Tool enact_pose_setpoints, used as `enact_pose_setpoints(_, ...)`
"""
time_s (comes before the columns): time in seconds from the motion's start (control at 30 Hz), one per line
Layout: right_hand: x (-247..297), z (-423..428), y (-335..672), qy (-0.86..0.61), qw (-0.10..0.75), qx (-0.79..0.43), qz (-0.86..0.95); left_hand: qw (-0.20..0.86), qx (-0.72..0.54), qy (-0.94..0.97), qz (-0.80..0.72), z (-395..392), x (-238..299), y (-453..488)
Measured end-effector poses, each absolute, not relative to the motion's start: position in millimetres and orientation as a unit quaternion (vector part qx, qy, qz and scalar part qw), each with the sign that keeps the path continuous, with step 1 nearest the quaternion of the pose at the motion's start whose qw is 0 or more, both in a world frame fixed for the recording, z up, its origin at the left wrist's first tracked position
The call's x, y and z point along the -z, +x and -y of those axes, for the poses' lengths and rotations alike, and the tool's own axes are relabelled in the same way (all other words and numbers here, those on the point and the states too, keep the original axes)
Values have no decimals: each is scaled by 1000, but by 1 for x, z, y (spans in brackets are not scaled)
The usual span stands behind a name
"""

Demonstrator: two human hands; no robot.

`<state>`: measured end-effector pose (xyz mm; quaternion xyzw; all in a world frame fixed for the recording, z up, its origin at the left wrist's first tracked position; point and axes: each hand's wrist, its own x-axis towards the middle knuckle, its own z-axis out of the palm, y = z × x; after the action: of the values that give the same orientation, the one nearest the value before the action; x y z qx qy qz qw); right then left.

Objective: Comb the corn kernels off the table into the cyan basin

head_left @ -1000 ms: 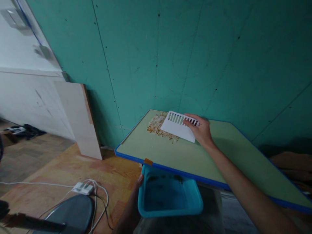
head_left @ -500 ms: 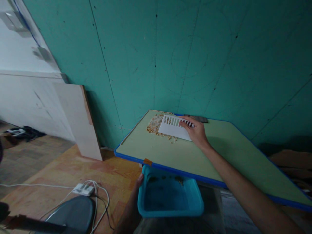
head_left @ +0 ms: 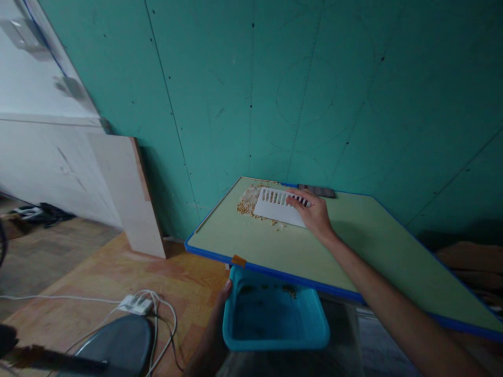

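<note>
Right hand [head_left: 314,215] on white scraper [head_left: 278,206], left hand [head_left: 223,293] holding blue tub [head_left: 275,319]

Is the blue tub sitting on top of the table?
No, the left hand holds the blue tub below the table's front edge.

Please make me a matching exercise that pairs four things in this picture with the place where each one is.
1. white scraper
2. grain pile
3. blue tub
4. power strip

A. on the wooden floor
B. below the near edge of the table, held by the left hand
C. loose near the table's far left corner
D. on the table, held by the right hand

Pairs: 1-D, 2-C, 3-B, 4-A.
</note>
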<state>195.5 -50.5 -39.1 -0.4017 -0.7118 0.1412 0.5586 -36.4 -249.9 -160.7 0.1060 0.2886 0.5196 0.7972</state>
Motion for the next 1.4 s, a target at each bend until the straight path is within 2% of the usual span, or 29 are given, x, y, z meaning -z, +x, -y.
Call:
enact_pose_setpoints(0.73,40,53,191,-357,558,-153,733,813,-516,108,-247,254,170,-38)
enact_pose_setpoints(0.93,39,56,190,-350,561,-158,733,816,-523,133,-208,239,189,-40)
enact_pose_setpoints(1.13,35,62,186,-350,558,-156,736,783,-549,139,-257,214,208,-38)
enact_pose_setpoints(1.4,33,68,183,-338,558,-160,741,807,-519,147,-238,242,194,-42)
